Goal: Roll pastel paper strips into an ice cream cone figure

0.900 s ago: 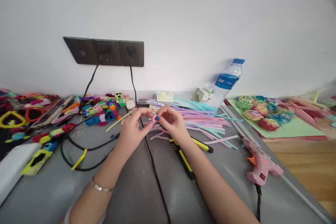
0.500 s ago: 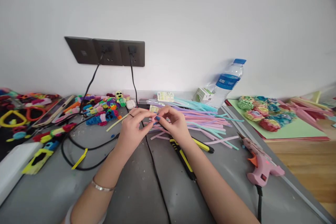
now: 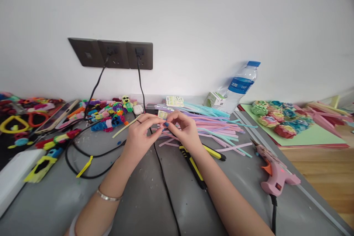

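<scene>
A small pink curled piece of fuzzy pipe cleaner (image 3: 162, 125) sits pinched between the fingertips of both hands, raised a little above the grey table (image 3: 143, 199) and just in front of the loose pile of stems. The left hand (image 3: 139, 136) closes thumb and forefinger on one side of it, and the right hand (image 3: 184, 131), blue polish on its nail, closes on the other; gripping from both sides like this looks suited to bending a soft wire into a tight loop, though the piece is too small to tell its exact shape. A thin silver bangle (image 3: 107, 197) circles the left wrist.

Just beyond the hands lies a fan of long pastel pipe cleaners (image 3: 218, 127), pink, lilac and mint, straight and fuzzy, spread flat within easy reach. Under the right forearm rests a black-and-yellow handled tool (image 3: 193, 164), slim and hard. A black cable (image 3: 163, 180) runs from the dark wall socket panel (image 3: 112, 53) down across the table between the arms. To the right a pink plastic glue gun (image 3: 275, 175) lies on its side, well apart from the hands. Farther back stand a clear plastic water bottle with a blue cap (image 3: 239, 86) and a small green-and-white carton (image 3: 215, 99). Rosettes of curled coloured stems (image 3: 273, 118) rest on a pale green sheet (image 3: 318, 134); bright finished fuzzy figures (image 3: 107, 116) crowd the left
</scene>
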A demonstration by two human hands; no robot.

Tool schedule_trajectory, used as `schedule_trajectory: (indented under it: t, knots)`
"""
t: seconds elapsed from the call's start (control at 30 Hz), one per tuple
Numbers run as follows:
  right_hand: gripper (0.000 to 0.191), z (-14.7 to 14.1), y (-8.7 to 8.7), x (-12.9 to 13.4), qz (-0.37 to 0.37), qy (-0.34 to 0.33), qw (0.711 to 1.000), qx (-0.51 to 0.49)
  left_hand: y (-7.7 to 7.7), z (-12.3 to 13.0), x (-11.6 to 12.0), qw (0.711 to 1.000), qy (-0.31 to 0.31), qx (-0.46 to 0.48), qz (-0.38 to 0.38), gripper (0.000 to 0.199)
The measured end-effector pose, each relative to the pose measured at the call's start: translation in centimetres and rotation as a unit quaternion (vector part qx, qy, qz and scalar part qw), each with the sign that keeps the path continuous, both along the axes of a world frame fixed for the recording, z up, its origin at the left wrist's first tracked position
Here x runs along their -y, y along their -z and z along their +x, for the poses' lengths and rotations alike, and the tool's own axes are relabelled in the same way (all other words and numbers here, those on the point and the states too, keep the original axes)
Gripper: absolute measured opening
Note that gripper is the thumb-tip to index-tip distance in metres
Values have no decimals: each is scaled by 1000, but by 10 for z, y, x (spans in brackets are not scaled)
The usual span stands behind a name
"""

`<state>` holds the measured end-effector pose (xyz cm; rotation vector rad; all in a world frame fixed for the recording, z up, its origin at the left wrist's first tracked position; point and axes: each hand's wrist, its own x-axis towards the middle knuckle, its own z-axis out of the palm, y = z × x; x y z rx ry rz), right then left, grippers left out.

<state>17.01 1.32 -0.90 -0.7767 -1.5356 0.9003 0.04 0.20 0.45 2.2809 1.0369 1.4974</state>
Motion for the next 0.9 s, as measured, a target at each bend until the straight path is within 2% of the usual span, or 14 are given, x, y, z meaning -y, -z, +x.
schedule_trajectory:
  t: [0.23,0.37,0.6,0.9]
  knots:
    - [11,2,0,0,13,-8,999,-44,2,2,3,985,27,119,-121,15]
    - [9,2,1,0,25,-17,999,-32,-1,2,4,973,41,152,-169,12]
    - [6,1,0,0,39,-7,999,-13,-1,3,3,969,47,154,-188,12]
    - [11,1,-2,1,37,7,999,22,0,3,3,976,40,143,-160,12]
